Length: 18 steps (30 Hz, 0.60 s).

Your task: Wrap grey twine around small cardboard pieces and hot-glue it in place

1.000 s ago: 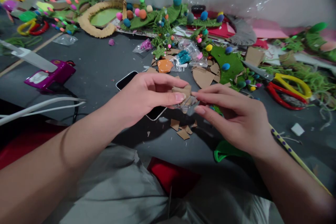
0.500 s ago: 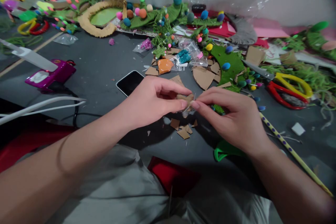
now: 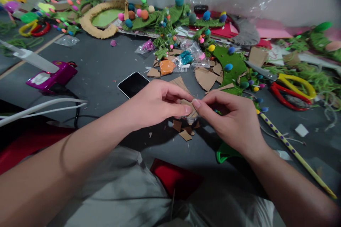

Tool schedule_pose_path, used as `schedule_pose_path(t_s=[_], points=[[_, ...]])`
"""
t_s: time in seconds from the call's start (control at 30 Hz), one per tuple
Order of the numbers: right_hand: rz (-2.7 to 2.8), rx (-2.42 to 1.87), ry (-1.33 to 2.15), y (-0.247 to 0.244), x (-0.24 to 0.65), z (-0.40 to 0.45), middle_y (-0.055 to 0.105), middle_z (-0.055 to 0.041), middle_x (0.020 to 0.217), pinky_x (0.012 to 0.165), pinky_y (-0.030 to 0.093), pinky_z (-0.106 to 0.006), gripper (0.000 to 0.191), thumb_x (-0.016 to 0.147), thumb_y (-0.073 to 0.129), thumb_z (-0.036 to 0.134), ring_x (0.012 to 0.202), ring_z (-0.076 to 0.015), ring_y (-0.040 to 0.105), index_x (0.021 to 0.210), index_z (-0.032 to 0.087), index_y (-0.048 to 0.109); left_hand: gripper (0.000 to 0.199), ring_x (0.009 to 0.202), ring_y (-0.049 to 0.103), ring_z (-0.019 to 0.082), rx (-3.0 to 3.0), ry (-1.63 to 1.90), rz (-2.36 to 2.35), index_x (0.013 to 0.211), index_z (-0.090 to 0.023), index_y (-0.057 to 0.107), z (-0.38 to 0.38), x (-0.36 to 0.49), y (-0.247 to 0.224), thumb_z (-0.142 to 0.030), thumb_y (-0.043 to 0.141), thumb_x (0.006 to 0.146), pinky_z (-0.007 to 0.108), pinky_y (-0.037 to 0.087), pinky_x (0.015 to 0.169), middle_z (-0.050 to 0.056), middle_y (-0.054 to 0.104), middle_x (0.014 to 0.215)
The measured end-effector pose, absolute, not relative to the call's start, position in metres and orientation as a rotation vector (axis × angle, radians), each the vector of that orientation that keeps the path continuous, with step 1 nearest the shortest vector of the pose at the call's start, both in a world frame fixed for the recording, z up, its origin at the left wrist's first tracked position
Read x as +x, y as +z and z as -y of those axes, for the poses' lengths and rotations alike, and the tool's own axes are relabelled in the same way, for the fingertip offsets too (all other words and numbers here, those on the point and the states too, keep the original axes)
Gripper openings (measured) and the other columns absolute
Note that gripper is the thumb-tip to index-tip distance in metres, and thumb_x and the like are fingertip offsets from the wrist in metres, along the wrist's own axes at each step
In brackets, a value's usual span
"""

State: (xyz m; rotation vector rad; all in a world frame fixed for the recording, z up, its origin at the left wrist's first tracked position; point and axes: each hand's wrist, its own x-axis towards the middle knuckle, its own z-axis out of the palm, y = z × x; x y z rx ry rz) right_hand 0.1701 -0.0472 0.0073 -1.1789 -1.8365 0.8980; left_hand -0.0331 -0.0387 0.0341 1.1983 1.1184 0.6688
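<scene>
Between both hands is a small piece of brown cardboard [image 3: 190,110], with something clear and shiny along its lower edge. My left hand [image 3: 157,104] pinches it from the left, thumb on top. My right hand [image 3: 231,117] has thumb and forefinger closed on its right edge, the fingertips of both hands nearly touching. Small cardboard scraps [image 3: 185,135] lie on the dark table just below the fingers. A black-screened phone [image 3: 134,84] lies partly behind my left hand.
Yellow and red scissors [image 3: 293,90] lie at right, above a yellow dotted stick [image 3: 295,152]. A purple glue gun [image 3: 53,77] with cables sits at left. Green decorations with coloured balls [image 3: 165,25], an orange packet [image 3: 167,67] and cardboard pieces [image 3: 206,78] line the back.
The cardboard piece has turned and now shows a flatter, wider face. My right hand has shifted slightly left, its thumb now on the piece's upper edge.
</scene>
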Motion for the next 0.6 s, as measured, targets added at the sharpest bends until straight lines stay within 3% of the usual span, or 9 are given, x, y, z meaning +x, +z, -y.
schedule_pose_path(t_s=[0.27,0.47,0.6], points=[[1.603,-1.240,1.367,0.015,0.170,0.041,0.061,0.0029,0.057,0.045,0.037,-0.020,0.032,0.080,0.083,0.046,0.050,-0.0078,0.050,0.072,0.018,0.071,0.016,0.059,0.062,0.008,1.167,0.628,-1.150,0.093,-0.015,0.079,0.038,-0.033,0.034,-0.009,0.083,0.078,0.017,0.047,0.054,-0.002,0.070,0.065],[1.423,-1.069,1.722,0.001,0.178,0.038,0.063,0.0023,0.066,0.058,0.048,-0.022,0.031,0.085,0.079,0.049,0.059,-0.0096,0.057,0.083,0.019,0.071,0.015,0.063,0.063,0.007,1.133,0.595,-1.105,0.095,-0.013,0.074,0.036,-0.036,0.030,-0.008,0.079,0.081,0.017,0.051,0.061,-0.001,0.070,0.070],[1.305,-0.995,1.867,-0.005,0.180,0.038,0.063,0.0025,0.068,0.060,0.048,-0.020,0.026,0.087,0.079,0.044,0.061,-0.0084,0.056,0.085,0.019,0.071,0.015,0.065,0.063,0.007,1.070,0.585,-1.012,0.094,-0.012,0.070,0.035,-0.038,0.026,-0.007,0.078,0.082,0.017,0.050,0.063,-0.001,0.070,0.073]])
